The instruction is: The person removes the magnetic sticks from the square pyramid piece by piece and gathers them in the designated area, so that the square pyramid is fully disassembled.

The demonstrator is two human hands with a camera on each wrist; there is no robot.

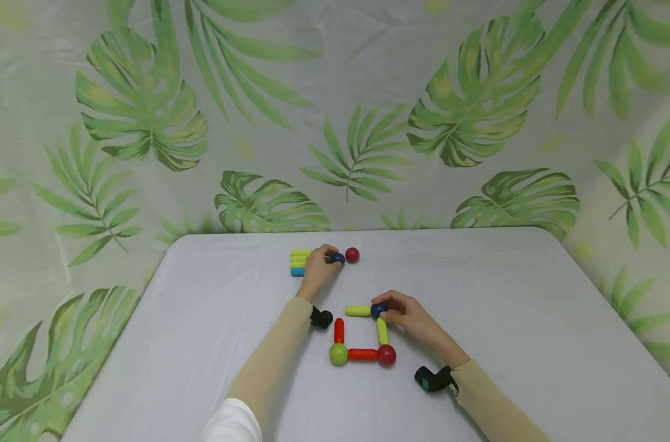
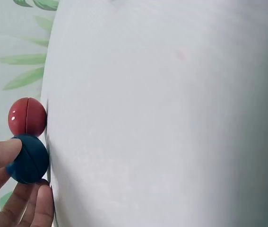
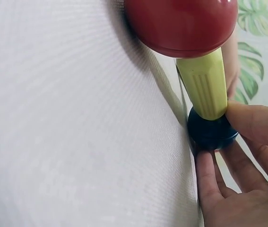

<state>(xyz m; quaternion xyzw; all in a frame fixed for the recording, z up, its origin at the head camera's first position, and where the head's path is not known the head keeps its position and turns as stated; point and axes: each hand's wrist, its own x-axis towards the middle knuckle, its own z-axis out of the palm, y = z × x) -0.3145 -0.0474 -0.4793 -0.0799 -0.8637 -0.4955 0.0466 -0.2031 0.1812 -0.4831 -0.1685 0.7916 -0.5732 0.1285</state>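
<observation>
On the white table [image 1: 506, 294] lies a partial square of magnetic sticks and balls. My right hand [image 1: 401, 312] pinches a dark blue ball [image 1: 377, 309] [image 3: 211, 132] at its top right corner, where a yellow-green stick [image 1: 382, 331] [image 3: 203, 85] runs down to a red ball [image 1: 386, 355] [image 3: 181, 23]. A red stick [image 1: 362, 354] joins that to a green ball [image 1: 338, 354]. Further back, my left hand [image 1: 318, 265] pinches another dark blue ball [image 1: 337, 258] [image 2: 29, 159] beside a loose red ball [image 1: 352, 255] [image 2: 27, 116].
A short red stick [image 1: 338, 330] stands above the green ball, and a yellow-green stick [image 1: 358, 310] lies left of the right hand's blue ball. Stacked yellow-green and blue sticks [image 1: 299, 263] lie behind my left hand. A leaf-print cloth [image 1: 147, 123] backs the table.
</observation>
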